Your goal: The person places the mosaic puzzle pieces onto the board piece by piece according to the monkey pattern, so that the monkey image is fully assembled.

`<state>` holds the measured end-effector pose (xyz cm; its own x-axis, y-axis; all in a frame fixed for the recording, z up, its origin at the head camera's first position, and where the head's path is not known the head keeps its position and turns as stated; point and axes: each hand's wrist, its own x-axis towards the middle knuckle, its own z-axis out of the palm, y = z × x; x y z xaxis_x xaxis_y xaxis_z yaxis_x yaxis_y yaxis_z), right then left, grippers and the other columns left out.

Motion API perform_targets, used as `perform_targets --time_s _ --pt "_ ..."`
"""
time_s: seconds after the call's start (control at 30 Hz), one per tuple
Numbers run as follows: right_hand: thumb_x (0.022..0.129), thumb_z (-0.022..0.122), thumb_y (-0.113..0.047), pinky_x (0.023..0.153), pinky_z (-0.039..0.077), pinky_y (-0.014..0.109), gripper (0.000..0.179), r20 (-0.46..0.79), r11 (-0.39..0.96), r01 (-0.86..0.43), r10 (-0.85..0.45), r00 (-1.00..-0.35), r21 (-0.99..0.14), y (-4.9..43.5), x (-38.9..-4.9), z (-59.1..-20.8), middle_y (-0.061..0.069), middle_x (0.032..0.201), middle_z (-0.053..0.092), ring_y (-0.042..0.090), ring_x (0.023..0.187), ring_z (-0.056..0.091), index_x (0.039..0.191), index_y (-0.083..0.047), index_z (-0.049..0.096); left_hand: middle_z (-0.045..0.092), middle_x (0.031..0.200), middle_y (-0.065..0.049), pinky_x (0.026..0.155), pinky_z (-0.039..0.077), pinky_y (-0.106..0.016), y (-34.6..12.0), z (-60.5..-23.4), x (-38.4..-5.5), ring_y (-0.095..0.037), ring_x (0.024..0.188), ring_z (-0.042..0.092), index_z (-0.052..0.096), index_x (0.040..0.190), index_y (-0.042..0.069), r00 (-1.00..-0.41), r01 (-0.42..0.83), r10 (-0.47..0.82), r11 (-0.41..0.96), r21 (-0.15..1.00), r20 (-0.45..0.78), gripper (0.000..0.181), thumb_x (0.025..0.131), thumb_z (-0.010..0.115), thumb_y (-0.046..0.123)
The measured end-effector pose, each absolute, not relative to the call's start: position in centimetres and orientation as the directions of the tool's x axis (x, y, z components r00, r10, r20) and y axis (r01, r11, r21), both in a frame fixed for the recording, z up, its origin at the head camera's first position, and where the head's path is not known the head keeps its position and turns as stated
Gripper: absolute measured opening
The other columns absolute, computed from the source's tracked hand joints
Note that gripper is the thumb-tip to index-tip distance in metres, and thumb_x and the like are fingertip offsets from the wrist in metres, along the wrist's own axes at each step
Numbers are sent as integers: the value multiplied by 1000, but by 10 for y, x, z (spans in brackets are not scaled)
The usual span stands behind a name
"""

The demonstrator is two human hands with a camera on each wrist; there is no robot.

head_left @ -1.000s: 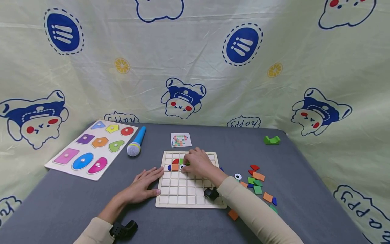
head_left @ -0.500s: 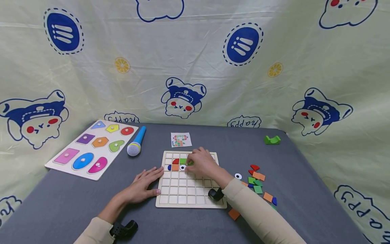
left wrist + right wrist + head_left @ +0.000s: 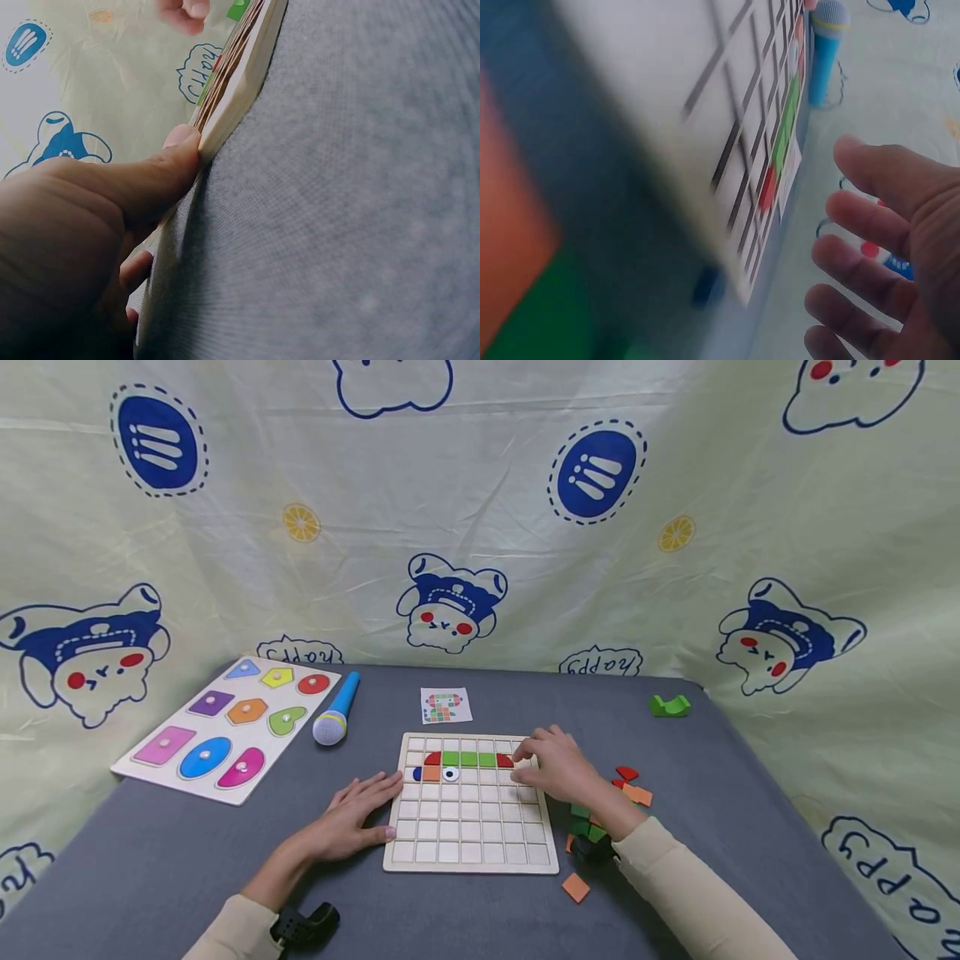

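A wooden grid board (image 3: 468,829) lies in the middle of the table. In its upper rows sit a red piece (image 3: 432,759), several green squares (image 3: 468,760), a second red piece (image 3: 505,761), a blue piece (image 3: 417,773), an orange square (image 3: 431,773) and a white eye disc (image 3: 450,773). My left hand (image 3: 352,818) rests flat on the table, its fingertips and thumb against the board's left edge. Over the board's upper right edge hovers my right hand (image 3: 558,764); the right wrist view shows its fingers spread and loosely bent, with nothing held.
Loose coloured pieces (image 3: 636,794) are scattered right of the board, partly behind the right forearm. One orange square (image 3: 576,887) lies nearer. A pattern card (image 3: 446,705), toy microphone (image 3: 336,714) and shape puzzle (image 3: 180,785) lie beyond and left. A green curved block (image 3: 670,706) sits far right.
My right hand has left the white eye disc and moved right to the board's edge, uncovering the green squares and the second red piece. The left hand stays in place.
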<state>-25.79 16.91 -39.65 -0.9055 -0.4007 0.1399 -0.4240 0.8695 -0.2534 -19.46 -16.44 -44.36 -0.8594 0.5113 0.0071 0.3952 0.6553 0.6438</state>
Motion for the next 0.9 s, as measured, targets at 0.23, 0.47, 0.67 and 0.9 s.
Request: perform_targets --time_s 0.23,0.47,0.67,0.9 --pt "79 76 -29 80 39 43 20 200 864 -439 -398 -895 -246 211 -251 -400 1 96 62 19 91 47 93 -16 72 29 156 -10 113 2 -62 -164 -443 -194 -38 145 16 32 147 8 -861 394 509 658 641 7 69 90 61 35" --pt "81 74 -29 79 38 44 21 162 868 -427 -397 -904 -254 242 -246 -403 0 97 61 19 92 47 97 -16 71 29 156 -11 113 3 -63 -164 -443 -194 -39 145 16 33 147 7 -859 399 512 656 641 10 69 90 61 36" --pt "80 74 -26 77 36 41 22 133 875 -415 -394 -909 -249 263 -245 -407 0 97 61 18 91 45 98 -16 71 28 156 -11 113 3 -62 -164 -442 -194 -39 145 16 32 147 8 -861 391 509 661 640 0 69 90 61 36" --pt "80 73 -23 74 32 34 19 74 883 -391 -386 -920 -259 277 -244 -410 0 97 60 17 89 42 98 -17 71 28 155 -12 112 3 -63 -164 -443 -194 -40 144 16 33 147 7 -860 395 510 658 641 7 69 90 61 35"
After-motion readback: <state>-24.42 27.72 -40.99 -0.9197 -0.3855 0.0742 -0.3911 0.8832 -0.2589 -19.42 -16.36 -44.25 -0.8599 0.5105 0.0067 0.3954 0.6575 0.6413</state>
